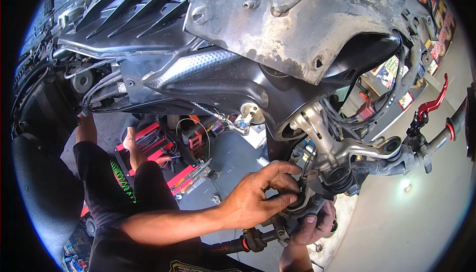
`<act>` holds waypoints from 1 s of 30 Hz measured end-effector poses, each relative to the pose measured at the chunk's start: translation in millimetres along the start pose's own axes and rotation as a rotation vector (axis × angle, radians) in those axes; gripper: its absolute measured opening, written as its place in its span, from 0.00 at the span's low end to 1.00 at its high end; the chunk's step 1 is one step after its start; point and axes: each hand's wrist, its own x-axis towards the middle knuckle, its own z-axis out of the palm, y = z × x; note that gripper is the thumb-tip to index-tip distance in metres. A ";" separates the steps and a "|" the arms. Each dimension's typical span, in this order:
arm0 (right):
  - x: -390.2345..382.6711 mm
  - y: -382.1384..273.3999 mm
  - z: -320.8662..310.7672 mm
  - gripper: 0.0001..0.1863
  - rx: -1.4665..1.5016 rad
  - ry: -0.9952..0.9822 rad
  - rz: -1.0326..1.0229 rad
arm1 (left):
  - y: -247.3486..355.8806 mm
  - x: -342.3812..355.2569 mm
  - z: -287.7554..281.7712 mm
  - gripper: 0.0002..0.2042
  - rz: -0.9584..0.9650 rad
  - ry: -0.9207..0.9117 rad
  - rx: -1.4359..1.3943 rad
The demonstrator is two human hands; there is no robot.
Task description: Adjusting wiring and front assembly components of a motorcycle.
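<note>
A motorcycle's metal steering head (329, 153) stands at the centre right, with a handlebar clamp (310, 197) at its near side. My left hand (263, 192) comes in from the left, and its thumb and fingers are closed at the clamp's upper face. Whatever lies between those fingertips is too small and covered to name. From below, my right hand (315, 227) wraps its fingers around the clamp's underside, thumb up. Close to both hands runs the near handlebar (270, 236), which has a dark grip (218, 248) and a red ring.
Above spreads the black motorcycle frame (213, 81) with a worn metal panel (292, 34). The far handlebar (439, 140) carries a red lever (434, 101). A red tool tray (163, 158) sits on the floor beside bare feet. Cables (347, 118) bunch behind the steering head.
</note>
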 end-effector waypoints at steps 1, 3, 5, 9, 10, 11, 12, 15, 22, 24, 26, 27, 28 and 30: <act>0.5 0.7 -0.7 0.32 0.000 0.001 -0.002 | 2.4 1.5 0.4 0.20 -0.034 0.016 0.022; 1.8 2.7 -1.5 0.32 -0.081 -0.004 -0.071 | 9.0 2.8 -6.9 0.16 -0.093 -0.009 0.180; 3.6 0.3 -1.8 0.32 -0.081 -0.007 -0.070 | 10.1 2.5 -12.0 0.13 -0.151 -0.034 0.338; 4.6 -4.5 2.5 0.32 -0.012 0.004 -0.018 | 10.8 4.2 -16.7 0.09 -0.151 -0.167 0.262; 4.5 -3.5 2.1 0.32 -0.012 0.005 -0.020 | 11.7 5.5 -16.9 0.11 -0.074 -0.205 0.247; 4.1 -1.6 1.4 0.32 -0.024 0.000 -0.033 | 6.8 5.9 -16.7 0.11 -0.073 -0.205 0.247; 4.5 -0.3 1.4 0.32 -0.032 -0.005 -0.048 | 0.4 7.3 -16.9 0.11 0.031 -0.191 0.211; 4.3 0.4 2.0 0.32 -0.015 0.013 -0.063 | 0.6 4.8 -14.5 0.10 0.051 -0.134 0.186; 9.8 -1.3 8.9 0.32 -0.032 0.041 -0.101 | 7.1 6.9 -15.7 0.08 -0.093 -0.181 0.251; 3.3 4.2 4.6 0.32 0.054 0.021 -0.038 | 6.0 7.2 -15.3 0.08 0.084 -0.153 0.223; 2.2 3.4 0.9 0.32 0.041 0.001 -0.033 | 5.1 7.3 -16.5 0.09 0.081 -0.116 0.190; 1.3 2.1 -0.9 0.31 0.030 -0.018 -0.022 | 7.7 7.4 -17.7 0.09 0.079 -0.116 0.189; 1.4 -0.1 -1.2 0.31 0.029 -0.019 -0.020 | 13.1 8.4 -19.6 0.10 -0.122 -0.181 0.282; 2.9 -5.2 -0.1 0.31 -0.041 -0.022 -0.028 | 14.4 8.8 -19.9 0.11 -0.324 -0.243 0.376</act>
